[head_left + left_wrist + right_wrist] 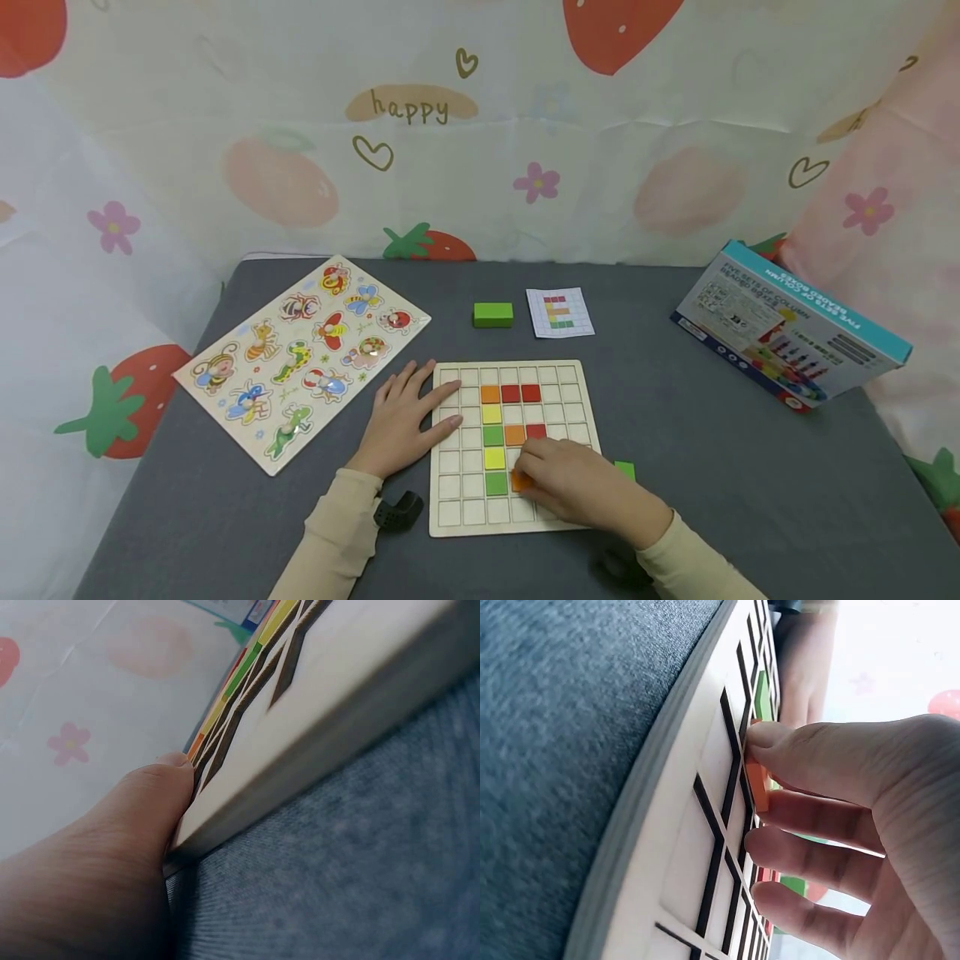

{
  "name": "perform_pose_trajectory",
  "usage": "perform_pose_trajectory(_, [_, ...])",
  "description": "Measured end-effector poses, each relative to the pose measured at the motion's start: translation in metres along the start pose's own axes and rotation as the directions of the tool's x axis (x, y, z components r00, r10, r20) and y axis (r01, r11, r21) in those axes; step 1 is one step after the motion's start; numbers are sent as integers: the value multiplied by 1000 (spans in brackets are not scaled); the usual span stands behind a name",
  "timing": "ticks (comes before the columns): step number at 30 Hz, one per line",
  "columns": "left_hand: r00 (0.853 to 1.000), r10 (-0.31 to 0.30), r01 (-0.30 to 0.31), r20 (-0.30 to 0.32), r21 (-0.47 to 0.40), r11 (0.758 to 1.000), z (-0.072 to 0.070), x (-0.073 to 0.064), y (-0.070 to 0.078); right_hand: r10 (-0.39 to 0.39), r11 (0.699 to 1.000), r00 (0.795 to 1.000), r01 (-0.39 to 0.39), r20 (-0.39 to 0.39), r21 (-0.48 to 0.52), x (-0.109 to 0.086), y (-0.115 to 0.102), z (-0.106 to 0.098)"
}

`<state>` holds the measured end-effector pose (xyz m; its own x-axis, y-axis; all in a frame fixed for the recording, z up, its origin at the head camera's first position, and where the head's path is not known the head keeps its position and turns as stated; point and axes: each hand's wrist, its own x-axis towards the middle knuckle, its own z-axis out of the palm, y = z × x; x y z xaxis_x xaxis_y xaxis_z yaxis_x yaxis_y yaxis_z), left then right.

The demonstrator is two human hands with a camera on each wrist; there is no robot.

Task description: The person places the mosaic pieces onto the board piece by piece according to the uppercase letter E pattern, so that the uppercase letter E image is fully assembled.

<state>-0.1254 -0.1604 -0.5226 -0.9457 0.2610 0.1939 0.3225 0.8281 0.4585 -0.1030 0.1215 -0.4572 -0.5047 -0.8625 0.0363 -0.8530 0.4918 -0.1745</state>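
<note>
A white wooden grid board (442,532) lies on the dark cloth, with red, orange, yellow and green square tiles in some of its cells. At its left edge rests my left hand (401,423), fingers spread and the thumb (142,795) lying over the rim. My right hand (581,483) is over the lower part of the board. Its thumb and index finger pinch an orange tile (757,780), right of a green tile (497,483). The other right fingers reach down close to the grid.
Behind the board lie a green block (492,315) and a small pattern card (561,325). An insect puzzle board (300,362) is at the left, a printed box (787,333) at the right. Another green piece (625,471) shows beside the board's right edge, partly behind my right hand.
</note>
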Motion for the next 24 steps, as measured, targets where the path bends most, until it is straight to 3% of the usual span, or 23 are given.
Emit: perform_pose_trajectory(24, [1000, 10, -10, -14, 4, 1000, 1, 0, 0, -24, 1000, 999, 24, -31, 0, -1, -3, 3])
